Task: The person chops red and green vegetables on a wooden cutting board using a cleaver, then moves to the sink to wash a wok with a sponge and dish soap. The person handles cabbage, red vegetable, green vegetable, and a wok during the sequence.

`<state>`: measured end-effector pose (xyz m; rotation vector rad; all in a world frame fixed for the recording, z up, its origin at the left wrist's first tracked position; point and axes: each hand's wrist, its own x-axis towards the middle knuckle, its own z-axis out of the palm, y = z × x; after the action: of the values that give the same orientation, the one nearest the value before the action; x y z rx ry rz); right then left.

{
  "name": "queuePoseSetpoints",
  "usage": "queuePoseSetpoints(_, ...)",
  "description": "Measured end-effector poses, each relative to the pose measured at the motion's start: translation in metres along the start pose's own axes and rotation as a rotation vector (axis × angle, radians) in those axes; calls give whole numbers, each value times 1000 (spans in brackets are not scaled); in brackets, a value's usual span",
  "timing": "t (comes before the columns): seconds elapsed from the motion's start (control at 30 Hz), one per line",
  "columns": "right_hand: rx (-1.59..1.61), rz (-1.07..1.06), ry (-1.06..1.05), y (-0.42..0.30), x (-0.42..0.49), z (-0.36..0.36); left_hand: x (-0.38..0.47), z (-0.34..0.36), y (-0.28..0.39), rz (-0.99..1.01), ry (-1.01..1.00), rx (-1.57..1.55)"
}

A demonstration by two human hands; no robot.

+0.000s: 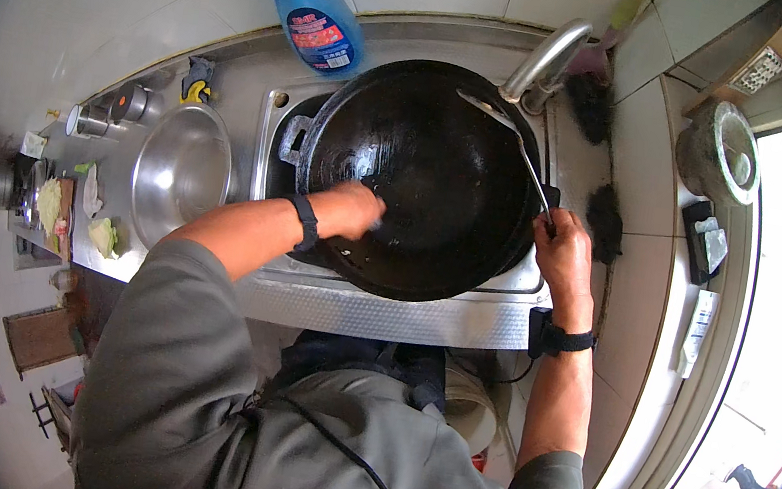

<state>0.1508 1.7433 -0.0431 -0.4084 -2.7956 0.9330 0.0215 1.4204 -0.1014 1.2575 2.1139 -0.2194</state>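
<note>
A large dark wok (439,176) rests over the stainless steel sink (261,172), with wet streaks on its left inner side. My right hand (566,248) grips the handle of a metal wok spatula (528,162) at the wok's right edge. The spatula's head lies against the far inner wall, near the faucet (544,59). My left hand (351,210) is over the wok's near left part, fingers curled and blurred; whether it holds anything is unclear. Small pale bits lie in the wok below it.
A blue soap bottle (318,21) with a yellow pump stands behind the wok. Left of the sink is a steel basin (182,171), then a cutting board (64,211) with shredded vegetable. A stone mortar (719,153) sits on the right ledge. Dark brushes (605,219) rest by the right wall.
</note>
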Motion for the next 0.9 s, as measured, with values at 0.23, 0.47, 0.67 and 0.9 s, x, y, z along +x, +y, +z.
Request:
queuePoseSetpoints(0.23, 70, 35, 9, 0, 2, 1, 123, -37, 31, 97, 618, -114)
queuePoseSetpoints(0.47, 83, 13, -4, 1, 0, 1, 27, -12, -33, 23, 103, -12)
queuePoseSetpoints(0.67, 73, 53, -15, -4, 1, -2, 108, -30, 38, 209, 414, -451)
queuePoseSetpoints(0.9, 94, 0, 1, -2, 2, 0, 32, -4, -4, -90, -2, -70)
